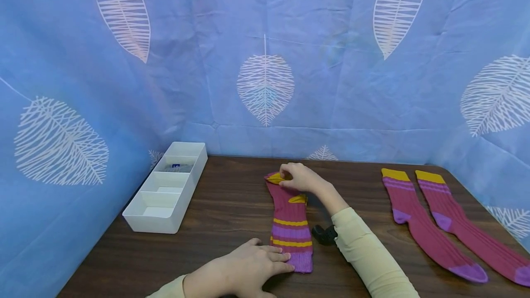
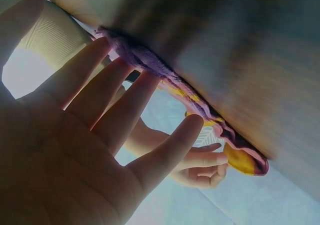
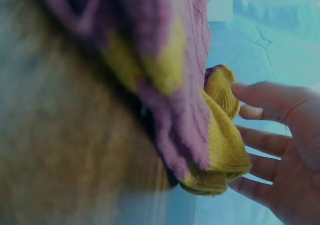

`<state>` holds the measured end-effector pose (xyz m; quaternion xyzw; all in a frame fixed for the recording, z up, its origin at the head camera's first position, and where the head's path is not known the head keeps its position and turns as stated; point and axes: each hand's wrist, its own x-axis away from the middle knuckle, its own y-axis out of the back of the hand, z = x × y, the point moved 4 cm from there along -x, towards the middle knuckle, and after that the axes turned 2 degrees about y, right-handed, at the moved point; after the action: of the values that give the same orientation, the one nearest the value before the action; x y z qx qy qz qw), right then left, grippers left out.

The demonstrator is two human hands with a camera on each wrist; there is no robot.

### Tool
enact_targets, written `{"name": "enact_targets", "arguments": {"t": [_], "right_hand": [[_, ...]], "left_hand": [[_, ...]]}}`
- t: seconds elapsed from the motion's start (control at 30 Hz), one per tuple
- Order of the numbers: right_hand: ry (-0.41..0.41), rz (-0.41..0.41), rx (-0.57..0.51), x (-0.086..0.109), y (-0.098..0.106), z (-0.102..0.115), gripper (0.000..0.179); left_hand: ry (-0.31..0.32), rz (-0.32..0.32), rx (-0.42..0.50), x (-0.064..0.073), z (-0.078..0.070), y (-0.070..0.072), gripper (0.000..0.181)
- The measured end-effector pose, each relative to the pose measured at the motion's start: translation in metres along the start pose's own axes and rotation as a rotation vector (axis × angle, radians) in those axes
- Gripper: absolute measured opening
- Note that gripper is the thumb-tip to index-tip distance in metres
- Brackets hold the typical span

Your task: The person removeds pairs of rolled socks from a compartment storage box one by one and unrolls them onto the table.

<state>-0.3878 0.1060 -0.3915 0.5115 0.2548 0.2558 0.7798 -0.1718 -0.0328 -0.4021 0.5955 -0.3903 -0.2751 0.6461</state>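
A maroon sock (image 1: 291, 217) with purple and yellow stripes lies lengthwise on the table, its purple ribbed cuff nearest me. My left hand (image 1: 252, 266) rests straight fingertips on that cuff; the left wrist view shows its fingers (image 2: 115, 97) spread and extended. At the far end, my right hand (image 1: 301, 177) pinches the edge of the yellow toe (image 3: 222, 91) with thumb and fingertips. Its other fingers (image 3: 265, 167) stay extended beside the yellow heel (image 3: 225, 140). Some of the right fingertips are hidden behind the sock in the right wrist view.
A white divided tray (image 1: 186, 201) stands at the left, with a small clear packet (image 1: 179, 168) in one compartment. At the right lie two maroon socks (image 1: 426, 238) (image 1: 476, 229) with yellow cuffs and purple toes. A blue leaf-patterned curtain (image 1: 323, 86) hangs behind the wooden table (image 1: 232, 197).
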Motion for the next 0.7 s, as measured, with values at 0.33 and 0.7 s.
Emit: {"name": "enact_targets", "arguments": {"t": [0.33,0.7], "right_hand": [[0.075,0.113,0.001,0.0034,0.0002,0.0041,0.014],[0.026,0.076,0.094,0.0019,-0.0004,-0.0007,0.039]], "left_hand": [[-0.005,-0.017,-0.031,-0.0003,0.0005,-0.0011,0.061],[-0.001,0.003,0.003,-0.0014,0.0012,-0.0022,0.061]]}}
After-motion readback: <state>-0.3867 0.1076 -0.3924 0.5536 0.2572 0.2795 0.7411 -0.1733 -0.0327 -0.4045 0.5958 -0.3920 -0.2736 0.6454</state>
